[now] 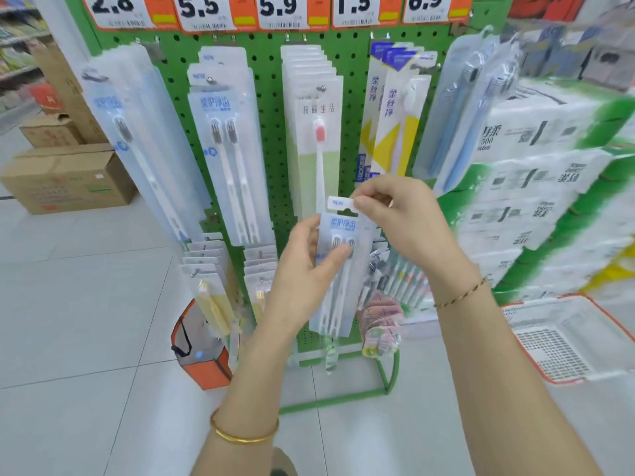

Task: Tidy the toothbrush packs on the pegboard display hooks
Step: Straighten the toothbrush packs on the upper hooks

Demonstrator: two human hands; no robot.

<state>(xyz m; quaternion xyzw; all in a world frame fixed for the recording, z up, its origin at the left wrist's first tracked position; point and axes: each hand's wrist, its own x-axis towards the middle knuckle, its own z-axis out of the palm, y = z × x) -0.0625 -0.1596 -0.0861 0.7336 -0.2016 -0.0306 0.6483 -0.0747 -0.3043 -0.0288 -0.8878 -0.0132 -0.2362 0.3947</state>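
Note:
A two-brush toothbrush pack (338,269) with blue print is off the hooks, in front of the green pegboard (268,97). My left hand (305,269) grips its middle, thumb across the brush heads. My right hand (395,214) pinches the pack's white "NEW" hang tab at the top. Matching packs (226,149) hang on the second hook from the left. Other hooks carry a leftmost blue-print stack (137,139), pink-head packs (318,132), yellow-and-white packs (391,115) and blue-handled packs (467,104).
Price cards (275,8) run along the top. Smaller packs (213,280) hang on lower hooks. Wrapped tissue bales (549,187) stack at right above a white basket (570,341). Cardboard boxes (68,180) and an orange bag (202,352) stand on the tiled floor.

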